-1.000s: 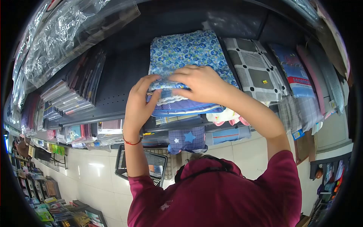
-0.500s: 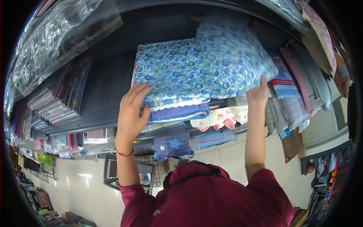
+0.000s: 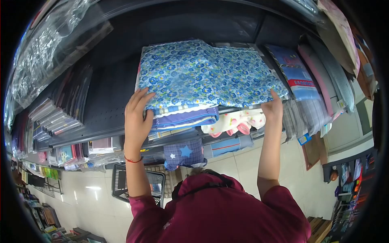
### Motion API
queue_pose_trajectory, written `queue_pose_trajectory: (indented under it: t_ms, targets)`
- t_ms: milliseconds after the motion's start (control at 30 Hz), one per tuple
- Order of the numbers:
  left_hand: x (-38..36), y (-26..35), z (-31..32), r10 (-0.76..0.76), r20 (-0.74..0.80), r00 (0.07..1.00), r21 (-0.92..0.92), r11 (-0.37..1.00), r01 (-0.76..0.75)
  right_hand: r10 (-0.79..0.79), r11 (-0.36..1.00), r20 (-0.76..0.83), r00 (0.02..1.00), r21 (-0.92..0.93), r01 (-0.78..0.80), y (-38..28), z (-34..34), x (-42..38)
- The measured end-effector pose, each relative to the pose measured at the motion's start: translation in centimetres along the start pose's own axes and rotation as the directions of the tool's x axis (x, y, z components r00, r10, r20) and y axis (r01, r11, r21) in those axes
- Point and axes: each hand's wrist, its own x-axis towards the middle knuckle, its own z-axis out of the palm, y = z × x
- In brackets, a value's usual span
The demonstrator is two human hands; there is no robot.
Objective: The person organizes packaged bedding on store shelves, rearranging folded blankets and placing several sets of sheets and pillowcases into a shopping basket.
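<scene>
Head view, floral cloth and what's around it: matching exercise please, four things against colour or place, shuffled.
1. Floral cloth
2. Red bracelet
3. Star-print fabric
4. Right hand

A. Around the wrist of the left hand
B. At the near edge of the cloth, toward its right end
C. Blue and white, on top of the folded stack
D. Dark blue, below the stack

Pairs: 1-C, 2-A, 3-D, 4-B

Cloth (image 3: 210, 77) atop stack (image 3: 184, 119) on shelf (image 3: 106, 99)
</scene>
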Motion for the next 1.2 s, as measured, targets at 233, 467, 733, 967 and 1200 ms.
queue_pose_trajectory:
  t_ms: [233, 467, 733, 967, 1200]
  targets:
    - [-0.3, -0.5, 0.3, 0.005, 0.006, 1.000, -0.009, 1.000, -0.005, -0.230, 0.564, 0.498, 0.836, -0.632, 0.532, 1.1, 13.8, -4.1]
    - [-1.2, -1.1, 1.7, -0.131, -0.140, 0.981, -0.225, 0.969, 0.097, 0.265, -0.366, 0.943, 0.199, -0.092, 0.926, 15.3, 22.4, -10.4]
    - [-1.5, -0.7, 0.6, -0.092, -0.160, 0.983, -0.091, 0.993, 0.078, 0.285, -0.333, 0.929, 0.238, -0.137, 0.933, 17.1, 20.1, -12.7]
    - [-1.1, -2.4, -1.9, -0.013, -0.129, 0.992, 0.016, 1.000, 0.015, 0.293, -0.468, 0.892, 0.345, -0.181, 0.865, 6.6, 14.7, -12.1]
    - [0.5, -2.7, -2.2, -0.011, -0.069, 0.998, -0.035, 0.999, 0.009, 0.289, -0.156, 0.857, 0.426, -0.397, 0.905, 3.5, 10.9, -9.5]
